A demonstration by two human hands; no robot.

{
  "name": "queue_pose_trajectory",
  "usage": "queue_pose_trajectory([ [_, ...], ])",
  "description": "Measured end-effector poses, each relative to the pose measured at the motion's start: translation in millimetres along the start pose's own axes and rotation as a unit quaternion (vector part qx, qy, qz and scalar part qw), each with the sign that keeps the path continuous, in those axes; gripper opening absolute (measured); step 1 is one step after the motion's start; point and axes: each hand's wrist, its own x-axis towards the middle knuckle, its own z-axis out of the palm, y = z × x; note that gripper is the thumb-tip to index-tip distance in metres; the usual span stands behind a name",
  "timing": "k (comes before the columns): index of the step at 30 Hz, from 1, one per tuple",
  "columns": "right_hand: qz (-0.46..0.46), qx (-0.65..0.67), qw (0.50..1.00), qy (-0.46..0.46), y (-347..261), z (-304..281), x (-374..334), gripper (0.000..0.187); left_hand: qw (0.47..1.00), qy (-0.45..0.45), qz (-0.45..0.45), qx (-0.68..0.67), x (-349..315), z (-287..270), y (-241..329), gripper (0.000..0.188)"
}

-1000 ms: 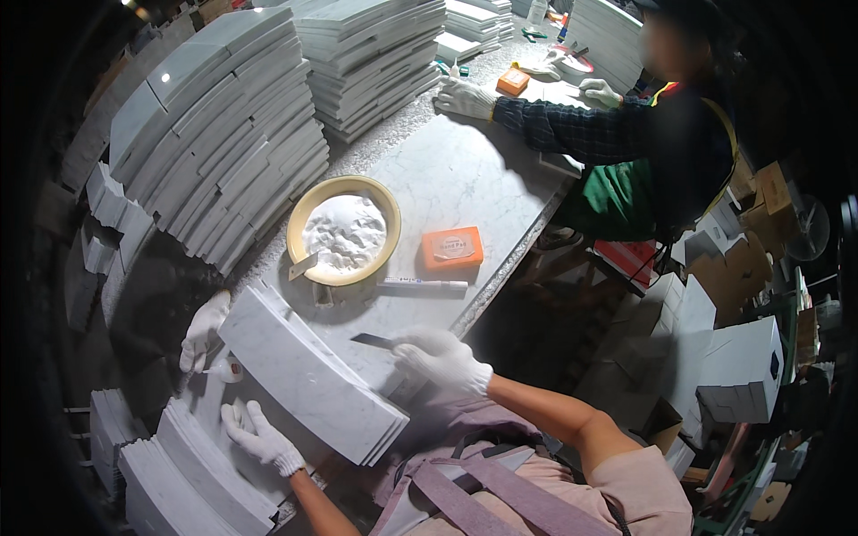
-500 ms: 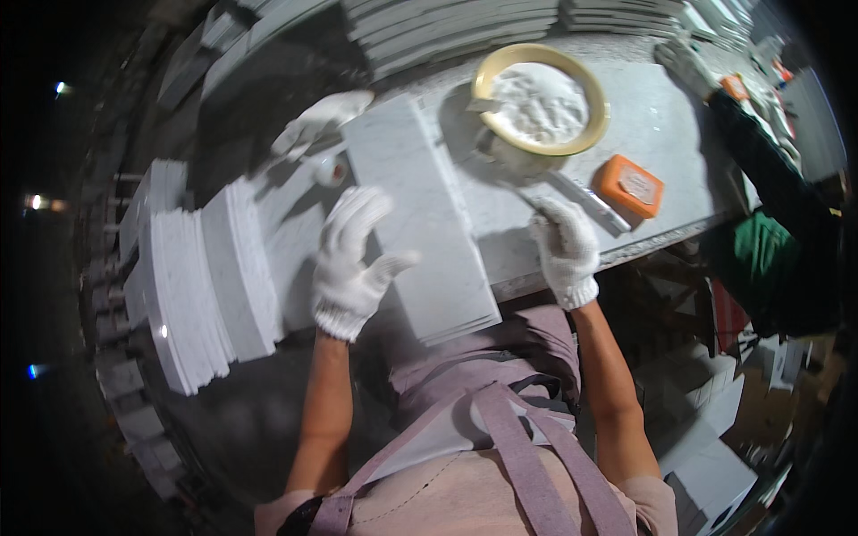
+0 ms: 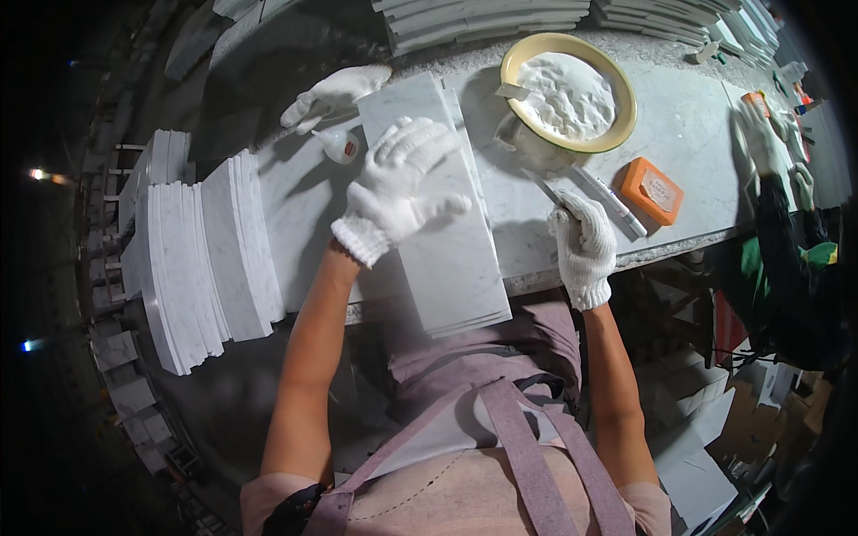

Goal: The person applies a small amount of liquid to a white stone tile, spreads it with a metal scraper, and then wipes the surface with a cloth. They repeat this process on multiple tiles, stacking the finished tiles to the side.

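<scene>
My left hand [image 3: 400,183], in a white knit glove, lies with fingers spread over a short stack of pale grey-veined stone slabs [image 3: 451,277]. My right hand [image 3: 581,246], gloved alike, has its fingers curled round a thin blade-like tool [image 3: 539,185]; its grip end is hidden in the glove. Close to that hand are a white and silver pen-shaped stick [image 3: 617,204] and an orange box [image 3: 651,191]. Left of the slabs stands a small white bottle [image 3: 338,146] with a pointed tip. A loose-looking white glove [image 3: 335,94] rests beyond it.
A yellow-rimmed bowl [image 3: 623,125] of white powder sits on the stone worktable [image 3: 688,116]. Slabs stand on edge in a row [image 3: 192,268] at left; more slab stacks [image 3: 483,22] line the back. At far right a co-worker's gloved hand [image 3: 760,138] is over the table.
My left hand has moved up and right, from the slab stack's left edge onto its top face. The right hand keeps its grip on the tool. The whole view has shifted slightly.
</scene>
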Motion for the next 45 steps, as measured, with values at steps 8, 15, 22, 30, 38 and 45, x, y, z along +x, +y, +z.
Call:
queue_pose_trajectory([
  [8, 0.023, 0.021, 1.0, -0.001, 0.4, -0.1, -0.8, 0.031, 0.999, -0.034, 0.03, -0.009, -29.4, -22.3, 46.4, 0.066],
  [15, 0.043, 0.006, 0.999, -0.011, -1.2, -0.9, -0.4, 0.028, 0.997, 0.007, -0.046, 0.056, -31.4, -26.8, 28.9, 0.072],
  [22, 0.034, 0.014, 0.999, -0.008, -1.6, -1.0, 1.1, 0.029, 0.998, -0.048, 0.0, -0.044, -35.3, -13.9, 61.0, 0.098],
  [30, 0.028, -0.001, 1.0, -0.004, 0.2, -1.0, 1.0, 0.029, 0.995, -0.007, 0.013, 0.099, -1.5, 7.4, -23.7, 0.091],
  [38, 0.017, -0.008, 1.0, -0.02, -1.6, -2.8, 0.8, 0.024, 0.99, -0.035, -0.06, -0.125, -26.7, -6.6, 65.2, 0.081],
  [45, 0.045, 0.021, 0.998, -0.032, 4.9, -3.1, -2.3, 0.022, 0.99, -0.084, -0.009, 0.109, -16.0, -21.0, 26.4, 0.09],
])
